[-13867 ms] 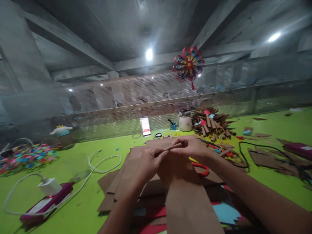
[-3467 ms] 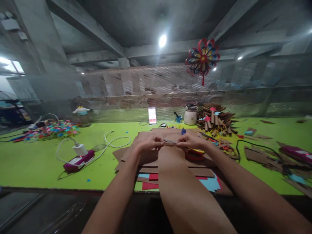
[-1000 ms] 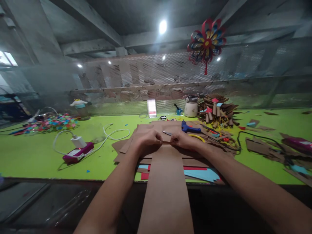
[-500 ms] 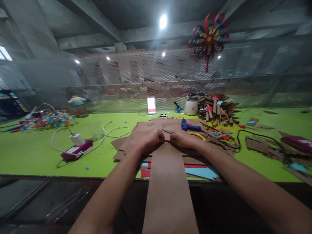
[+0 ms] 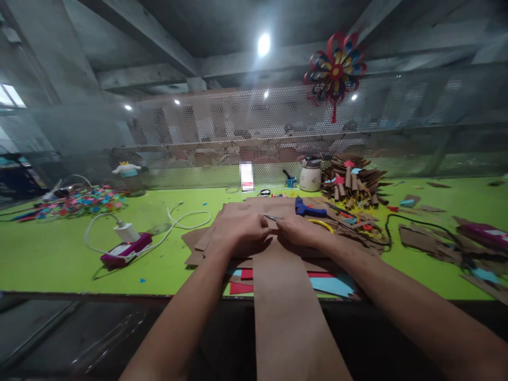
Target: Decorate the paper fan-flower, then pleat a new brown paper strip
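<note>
A long brown paper strip [image 5: 288, 301] runs from between my hands down over the table's front edge. My left hand [image 5: 254, 230] is closed at the strip's far end, on its left side. Opposite it, my right hand [image 5: 297, 230] is closed on the strip's right side. Both rest over a stack of brown paper sheets [image 5: 228, 214]. Metal scissors with yellow handles [image 5: 322, 225] lie partly hidden behind my right hand, their tip showing between the hands. Beyond sits a blue glue gun [image 5: 309, 208]. Red and light blue sheets [image 5: 331, 284] show under the stack.
On the green table [image 5: 47, 254] stand a purple power strip [image 5: 127, 250] with a white charger, a pile of colored stars [image 5: 91, 200], a white jar [image 5: 310, 175] and a heap of brown paper rolls [image 5: 355, 182]. Cables and scraps lie at right.
The strip's near end has swung to the right. Its far edge between my hands has shifted slightly, and the view has tilted up a little.
</note>
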`<action>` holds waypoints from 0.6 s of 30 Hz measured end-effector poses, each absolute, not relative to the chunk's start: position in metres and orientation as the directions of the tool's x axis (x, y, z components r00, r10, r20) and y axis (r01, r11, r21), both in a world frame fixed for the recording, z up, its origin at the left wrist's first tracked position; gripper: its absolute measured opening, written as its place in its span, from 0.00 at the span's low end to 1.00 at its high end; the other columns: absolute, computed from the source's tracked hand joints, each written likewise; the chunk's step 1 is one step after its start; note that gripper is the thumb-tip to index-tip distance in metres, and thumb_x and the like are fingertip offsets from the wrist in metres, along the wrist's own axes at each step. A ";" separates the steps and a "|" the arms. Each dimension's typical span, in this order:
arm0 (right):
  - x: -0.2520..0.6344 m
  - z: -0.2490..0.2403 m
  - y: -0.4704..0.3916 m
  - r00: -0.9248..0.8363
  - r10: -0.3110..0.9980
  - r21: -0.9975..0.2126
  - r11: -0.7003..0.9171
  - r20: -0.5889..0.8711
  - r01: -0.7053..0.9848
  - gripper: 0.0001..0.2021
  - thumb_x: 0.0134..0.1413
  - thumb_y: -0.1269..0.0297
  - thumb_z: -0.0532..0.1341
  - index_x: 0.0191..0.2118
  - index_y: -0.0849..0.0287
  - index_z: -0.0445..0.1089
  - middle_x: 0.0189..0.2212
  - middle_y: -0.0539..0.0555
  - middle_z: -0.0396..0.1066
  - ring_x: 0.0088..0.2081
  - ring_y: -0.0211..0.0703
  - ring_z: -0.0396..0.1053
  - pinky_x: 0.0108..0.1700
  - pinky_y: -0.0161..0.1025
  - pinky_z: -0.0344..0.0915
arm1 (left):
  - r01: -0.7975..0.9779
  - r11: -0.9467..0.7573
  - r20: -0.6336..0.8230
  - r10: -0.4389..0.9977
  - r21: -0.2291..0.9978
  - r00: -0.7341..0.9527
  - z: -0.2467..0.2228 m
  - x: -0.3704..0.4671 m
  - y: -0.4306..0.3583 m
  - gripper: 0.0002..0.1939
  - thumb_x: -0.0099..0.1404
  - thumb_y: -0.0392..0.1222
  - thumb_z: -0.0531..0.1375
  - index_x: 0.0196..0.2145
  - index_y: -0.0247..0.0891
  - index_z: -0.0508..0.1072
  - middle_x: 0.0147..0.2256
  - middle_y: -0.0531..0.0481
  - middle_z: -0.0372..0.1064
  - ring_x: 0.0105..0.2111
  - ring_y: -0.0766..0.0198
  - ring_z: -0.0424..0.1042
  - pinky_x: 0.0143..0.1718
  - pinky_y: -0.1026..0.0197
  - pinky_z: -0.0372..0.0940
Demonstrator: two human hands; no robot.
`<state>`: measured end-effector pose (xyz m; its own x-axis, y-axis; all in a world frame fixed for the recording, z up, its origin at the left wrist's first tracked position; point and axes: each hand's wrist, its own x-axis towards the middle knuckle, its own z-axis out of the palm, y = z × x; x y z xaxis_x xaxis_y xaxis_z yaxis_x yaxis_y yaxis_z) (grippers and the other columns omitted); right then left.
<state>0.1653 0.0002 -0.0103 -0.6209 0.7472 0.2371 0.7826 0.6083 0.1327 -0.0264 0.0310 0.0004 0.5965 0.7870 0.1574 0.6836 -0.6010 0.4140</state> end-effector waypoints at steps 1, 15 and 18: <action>0.165 -0.010 -0.001 -0.621 0.740 0.122 0.612 0.259 0.781 0.10 0.56 0.70 0.51 0.38 0.64 0.69 0.31 0.60 0.72 0.30 0.45 0.68 0.28 0.35 0.53 | 0.659 -0.595 0.152 0.784 0.460 0.602 0.000 -0.026 0.034 0.16 0.59 0.47 0.52 0.23 0.34 0.72 0.20 0.50 0.66 0.23 0.67 0.59 0.25 0.66 0.53; 0.164 -0.004 0.001 -0.627 0.510 0.151 0.693 0.588 0.705 0.09 0.54 0.77 0.51 0.32 0.63 0.67 0.30 0.56 0.69 0.32 0.41 0.65 0.35 0.36 0.59 | 0.465 -0.576 0.113 0.701 0.672 0.704 0.021 -0.035 0.027 0.17 0.63 0.49 0.52 0.25 0.33 0.70 0.23 0.53 0.63 0.24 0.70 0.56 0.25 0.67 0.53; 0.164 -0.003 0.000 -0.601 0.515 0.111 0.696 0.611 0.709 0.08 0.54 0.77 0.52 0.30 0.62 0.67 0.29 0.55 0.68 0.31 0.40 0.64 0.34 0.35 0.60 | 0.416 -0.548 0.109 0.689 0.726 0.717 0.019 -0.033 0.028 0.17 0.62 0.48 0.54 0.24 0.33 0.69 0.21 0.54 0.60 0.22 0.71 0.54 0.23 0.68 0.51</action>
